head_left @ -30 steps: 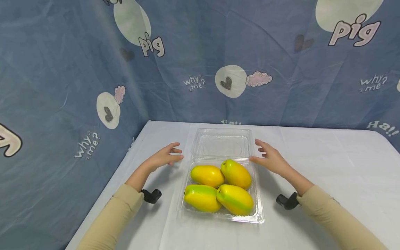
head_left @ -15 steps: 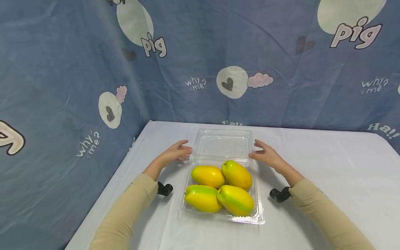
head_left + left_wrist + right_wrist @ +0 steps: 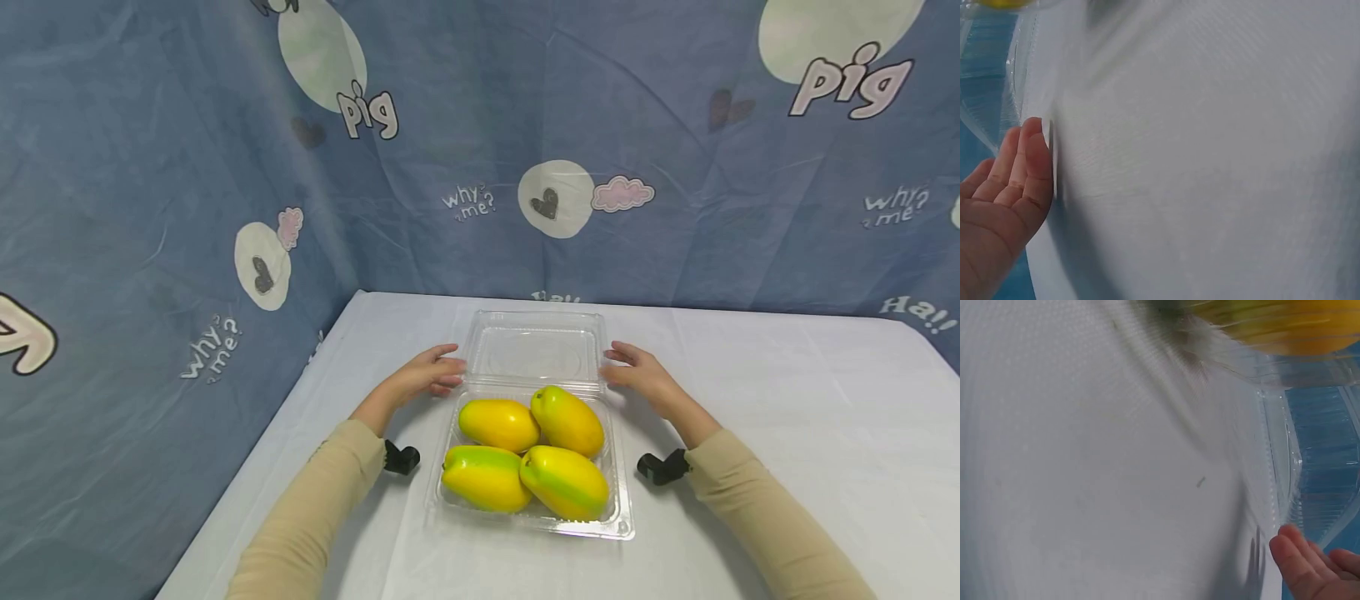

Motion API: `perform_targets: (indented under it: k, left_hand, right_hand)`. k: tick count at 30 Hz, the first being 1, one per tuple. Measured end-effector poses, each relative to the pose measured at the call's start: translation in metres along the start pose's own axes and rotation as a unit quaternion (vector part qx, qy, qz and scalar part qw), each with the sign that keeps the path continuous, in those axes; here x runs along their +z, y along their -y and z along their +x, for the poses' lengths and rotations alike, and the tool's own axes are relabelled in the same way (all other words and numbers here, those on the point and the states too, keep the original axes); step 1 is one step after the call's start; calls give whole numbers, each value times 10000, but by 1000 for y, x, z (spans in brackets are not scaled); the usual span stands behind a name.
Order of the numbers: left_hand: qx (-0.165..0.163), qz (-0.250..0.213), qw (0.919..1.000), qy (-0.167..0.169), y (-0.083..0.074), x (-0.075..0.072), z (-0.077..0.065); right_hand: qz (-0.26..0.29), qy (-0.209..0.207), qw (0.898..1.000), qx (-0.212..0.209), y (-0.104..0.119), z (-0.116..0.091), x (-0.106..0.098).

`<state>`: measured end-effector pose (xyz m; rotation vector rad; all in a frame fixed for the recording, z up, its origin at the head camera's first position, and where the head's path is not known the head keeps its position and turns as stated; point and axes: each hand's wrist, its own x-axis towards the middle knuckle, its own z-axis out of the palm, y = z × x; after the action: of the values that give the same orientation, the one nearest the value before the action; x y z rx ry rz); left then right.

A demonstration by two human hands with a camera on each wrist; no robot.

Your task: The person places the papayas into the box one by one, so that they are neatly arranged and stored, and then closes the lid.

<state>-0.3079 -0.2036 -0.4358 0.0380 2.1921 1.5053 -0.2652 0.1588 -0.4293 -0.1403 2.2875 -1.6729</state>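
A clear plastic clamshell box [image 3: 624, 528] lies unfolded on the table, its see-through lid [image 3: 534, 354] flat at the far side. Several yellow-green mangoes [image 3: 498, 423] fill the near half in two rows. My left hand [image 3: 427, 375] is at the lid's left edge, fingers loosely extended. Opposite it, my right hand [image 3: 643, 380] reaches the right edge near the hinge. Whether the fingertips touch the plastic I cannot tell. Both wrist views show relaxed fingers beside the clear lid: the left hand [image 3: 1007, 194] and the right hand [image 3: 1313, 569] grip nothing.
A white cloth covers the table [image 3: 787, 400]. Blue printed fabric [image 3: 450, 125] hangs behind and along the left side. Black wrist-worn devices [image 3: 402, 459] stick out below both sleeves.
My left hand has moved right to the lid's edge. My right hand has come slightly left toward the other edge. The box and mangoes stay in place.
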Motion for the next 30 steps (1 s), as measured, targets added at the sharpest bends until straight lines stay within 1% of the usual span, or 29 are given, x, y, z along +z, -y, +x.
perform_targets:
  k: [6,11,17,20,23,28,30]
  left_hand:
    - [2,-215,9997,87,4,0,-2]
    - [-55,-375,9993,19,1,3,-1]
    - [-57,-455,9989,-47,-2,4,0]
    - [79,-523,9986,-9,-2,4,0]
    - [314,-558,9979,52,-4,3,-1]
    - [693,-528,9962,79,-7,3,-4]
    - [848,-557,9948,38,-7,4,-5]
  right_hand:
    - [408,164,9990,-15,-4,0,2]
    - [620,219,9978,-25,-7,1,2]
    - [831,242,9962,-43,-8,1,0]
    - [911,204,9956,-98,-7,1,0]
    - [957,84,9953,-137,-6,1,0]
    - [814,-212,9963,-163,-1,0,2]
    - [738,-373,9963,-218,1,-1,3]
